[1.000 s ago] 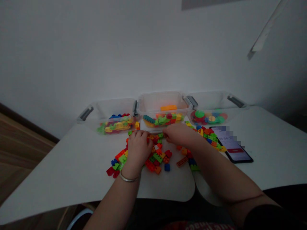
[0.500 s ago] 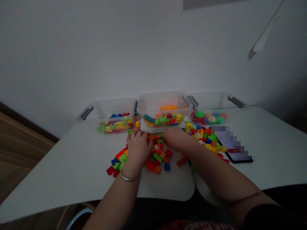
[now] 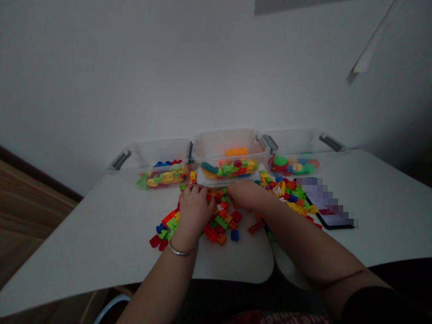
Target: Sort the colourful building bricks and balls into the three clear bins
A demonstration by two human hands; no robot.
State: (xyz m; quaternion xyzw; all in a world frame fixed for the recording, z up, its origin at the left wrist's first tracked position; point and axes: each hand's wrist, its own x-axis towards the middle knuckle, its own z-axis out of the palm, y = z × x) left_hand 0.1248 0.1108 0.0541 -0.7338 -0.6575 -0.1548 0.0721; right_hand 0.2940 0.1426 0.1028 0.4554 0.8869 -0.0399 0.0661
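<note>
My left hand [image 3: 196,208] lies over a pile of toy building bricks [image 3: 221,221], its fingers spread and its thumb apart. The bricks under its palm are hidden. At the far side of the same pile is my right hand [image 3: 245,194], curled with its fingertips turned down and left among the bricks. Whatever those fingers hold is out of sight. A blue brick [image 3: 234,235] sits at the near edge of the pile, and an orange brick [image 3: 256,227] lies beside my right forearm.
Behind the bricks stand three clear bins: left [image 3: 162,168] with small parts, middle [image 3: 229,162] with blocks, right [image 3: 293,157] with round pieces. More bricks [image 3: 293,198] lie right of my right hand, next to a phone [image 3: 332,218]. A wall rises behind the white table [image 3: 111,243].
Both hands stay in almost the same place on the brick pile. The whole view has shifted very slightly; no brick has visibly moved.
</note>
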